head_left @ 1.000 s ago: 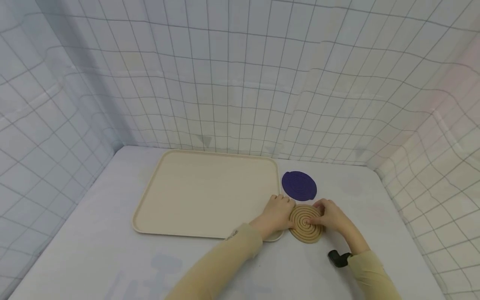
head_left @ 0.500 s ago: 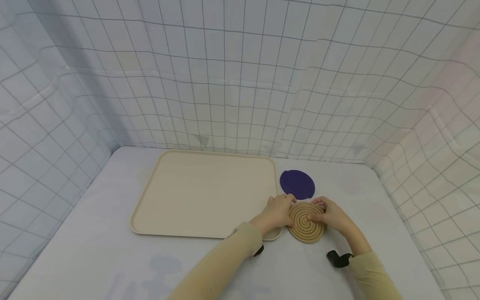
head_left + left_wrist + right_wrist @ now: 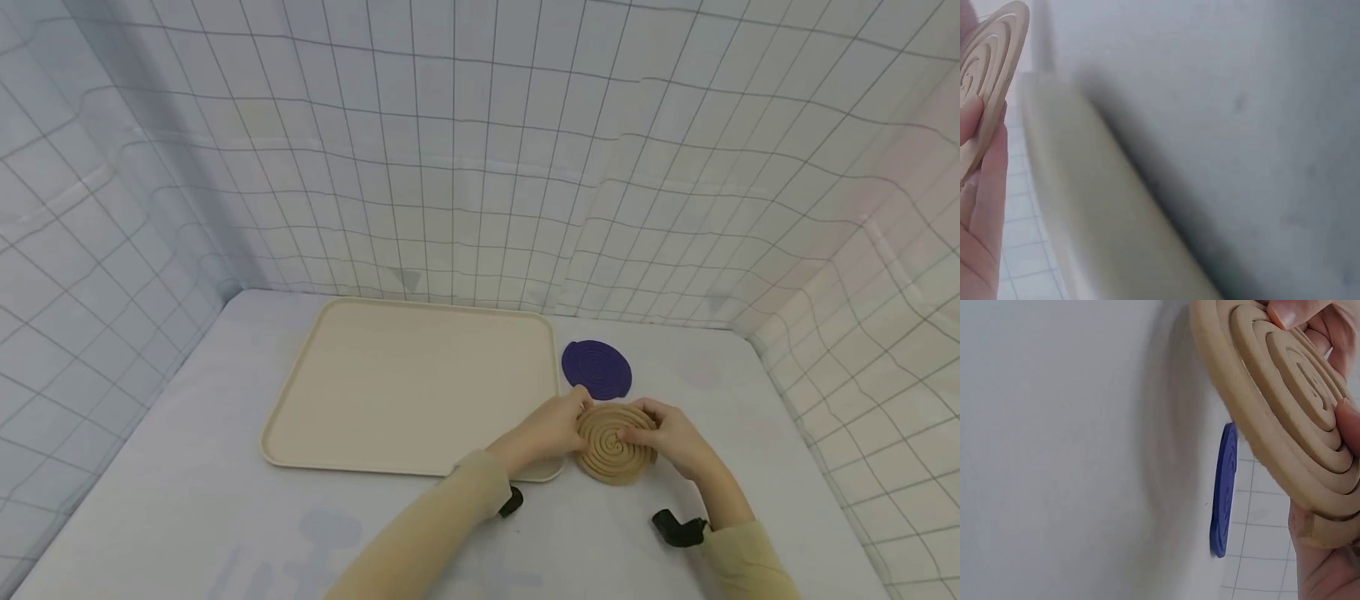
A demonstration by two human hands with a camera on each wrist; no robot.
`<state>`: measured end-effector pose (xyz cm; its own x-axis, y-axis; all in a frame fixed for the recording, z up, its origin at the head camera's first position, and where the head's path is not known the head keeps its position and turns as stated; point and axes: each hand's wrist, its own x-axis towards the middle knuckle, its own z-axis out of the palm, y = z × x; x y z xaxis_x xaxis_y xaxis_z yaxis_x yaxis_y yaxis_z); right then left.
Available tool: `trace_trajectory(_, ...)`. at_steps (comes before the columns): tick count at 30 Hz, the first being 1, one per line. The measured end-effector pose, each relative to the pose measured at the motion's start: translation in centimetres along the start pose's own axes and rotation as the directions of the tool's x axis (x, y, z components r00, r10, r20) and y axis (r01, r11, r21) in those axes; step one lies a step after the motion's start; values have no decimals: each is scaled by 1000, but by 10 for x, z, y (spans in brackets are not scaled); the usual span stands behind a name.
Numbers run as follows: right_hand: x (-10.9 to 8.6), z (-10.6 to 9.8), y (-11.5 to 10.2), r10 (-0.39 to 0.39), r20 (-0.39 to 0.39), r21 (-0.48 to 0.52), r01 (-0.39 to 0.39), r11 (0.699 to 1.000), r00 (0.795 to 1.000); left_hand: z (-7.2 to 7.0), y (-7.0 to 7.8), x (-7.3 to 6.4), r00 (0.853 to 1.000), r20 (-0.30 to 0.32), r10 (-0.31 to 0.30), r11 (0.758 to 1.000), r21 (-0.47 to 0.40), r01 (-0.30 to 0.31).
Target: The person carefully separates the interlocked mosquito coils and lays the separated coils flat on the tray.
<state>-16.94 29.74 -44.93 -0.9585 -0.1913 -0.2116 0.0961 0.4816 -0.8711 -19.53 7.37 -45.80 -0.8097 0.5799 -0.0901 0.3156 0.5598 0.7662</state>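
Both hands hold a round tan spiral trivet (image 3: pixel 609 463) beside the tray's lower right corner. My left hand (image 3: pixel 549 425) grips its left edge. My right hand (image 3: pixel 677 440) pinches the opposite edge, its thumb on the top face near the centre. In the right wrist view the trivet (image 3: pixel 1260 394) is raised off the table, tilted, with a shadow below it. Part of it and a hand (image 3: pixel 982 212) show at the left of the left wrist view. Just behind lies a flat purple spiral trivet (image 3: pixel 597 369), touched by neither hand as far as I can see.
A large beige tray (image 3: pixel 412 387) with a low rim lies left of the trivets on the white table (image 3: pixel 247 517). White grid-patterned curtains (image 3: pixel 465 183) hang behind and at both sides. Black camera mounts (image 3: pixel 678 528) are worn at the wrists.
The tan trivet has gone from lying nearly flat to being lifted and tilted in both hands. The left hand's fingers have drawn in around its edge. The purple trivet stays put.
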Motion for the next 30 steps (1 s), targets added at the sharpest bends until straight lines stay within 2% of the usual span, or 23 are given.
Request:
trace_trajectory(4,-4,9,-10,-31,-30,67,33,997,999,-13,-3,-12,1000,-16,-13,988,-157,10)
trace_trajectory(8,-7,24,-21,-48,-25,144,51,988,999,-22,-9,-27,998,-59,-15,952,-307,-4)
trace_trajectory(10,-8,34,-26,-50,2,176,49,983,999,-26,-12,-37,996,-90,-20,932,-361,-14)
trace_trajectory(14,-10,54,-34,-67,87,169,51,984,994,-32,-19,-57,985,-166,-42,909,-416,-32)
trace_trajectory(18,-11,73,-40,-105,152,158,80,984,983,-35,-26,-74,965,-247,-85,887,-460,-40)
trace_trajectory(22,-12,90,-45,-108,121,180,85,980,987,-36,-34,-89,947,-289,-138,862,-506,-29)
trace_trajectory(25,-13,99,-49,-88,78,215,69,974,993,-36,-37,-99,947,-280,-160,850,-526,-11)
trace_trajectory(27,-14,104,-51,-82,54,223,67,972,995,-34,-37,-103,942,-287,-174,851,-526,-3)
trace_trajectory(30,-15,111,-55,-79,56,233,64,970,995,-32,-37,-108,923,-325,-204,858,-514,8)
